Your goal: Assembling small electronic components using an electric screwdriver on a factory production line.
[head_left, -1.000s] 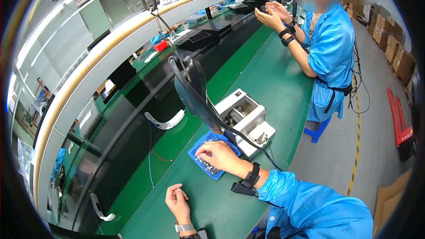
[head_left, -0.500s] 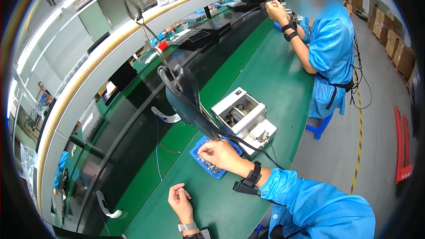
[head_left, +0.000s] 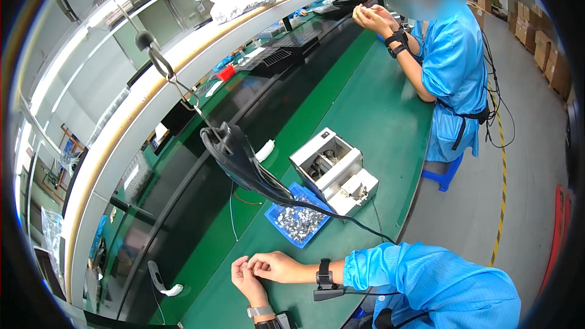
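Observation:
Over the green bench at the front, my left hand (head_left: 246,281) and my right hand (head_left: 278,267) meet at the fingertips. The fingers of both are curled and closed. Anything small between them is too hidden to make out. Just beyond lies a blue tray (head_left: 283,232) of small, shiny metal parts (head_left: 300,222). Beside its far right side stands a grey box-shaped machine (head_left: 340,172) with an open compartment holding dark metal pieces. Above the bench, left of the machine, a black hand tool (head_left: 234,151) hangs from a hook, its body partly covering the tray's far edge.
A dark cable (head_left: 359,221) crosses the bench right of the tray. White curved parts with thin wires lie on the left, one (head_left: 164,283) near the front. A co-worker in blue (head_left: 454,55) sits farther along the bench. A shelf rail (head_left: 146,100) runs along the left.
My right hand has left the blue tray and come back to my left hand, so their fingertips now meet. The hanging tool has swung left, and the metal parts show more fully.

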A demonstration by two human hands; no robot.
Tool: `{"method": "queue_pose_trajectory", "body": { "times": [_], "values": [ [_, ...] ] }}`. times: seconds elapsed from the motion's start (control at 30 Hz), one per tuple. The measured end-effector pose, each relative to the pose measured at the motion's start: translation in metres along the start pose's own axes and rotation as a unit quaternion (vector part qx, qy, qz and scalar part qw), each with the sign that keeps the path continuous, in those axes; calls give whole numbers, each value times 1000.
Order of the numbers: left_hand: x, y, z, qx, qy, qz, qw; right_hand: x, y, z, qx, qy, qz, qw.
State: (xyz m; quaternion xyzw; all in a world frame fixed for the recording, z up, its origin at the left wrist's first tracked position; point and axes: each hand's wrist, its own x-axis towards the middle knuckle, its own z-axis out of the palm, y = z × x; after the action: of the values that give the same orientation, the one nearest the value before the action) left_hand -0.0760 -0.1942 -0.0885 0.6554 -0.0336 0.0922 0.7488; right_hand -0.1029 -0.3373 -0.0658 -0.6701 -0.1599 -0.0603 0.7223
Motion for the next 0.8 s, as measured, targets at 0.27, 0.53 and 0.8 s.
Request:
{"method": "queue_pose_trajectory", "body": {
  "times": [0.27, 0.53, 0.8],
  "values": [
    [-5, -1, 8, 55, -10, 16, 998, 2, 1, -10, 23, -4, 52, 998],
    [-5, 4, 11, 54, -24, -4, 998, 9, 0, -16, 11, 9, 58, 998],
    [-4, 4, 11, 77, -29, 4, 997, 9, -9, -19, 25, -2, 63, 998]
  ]
}}
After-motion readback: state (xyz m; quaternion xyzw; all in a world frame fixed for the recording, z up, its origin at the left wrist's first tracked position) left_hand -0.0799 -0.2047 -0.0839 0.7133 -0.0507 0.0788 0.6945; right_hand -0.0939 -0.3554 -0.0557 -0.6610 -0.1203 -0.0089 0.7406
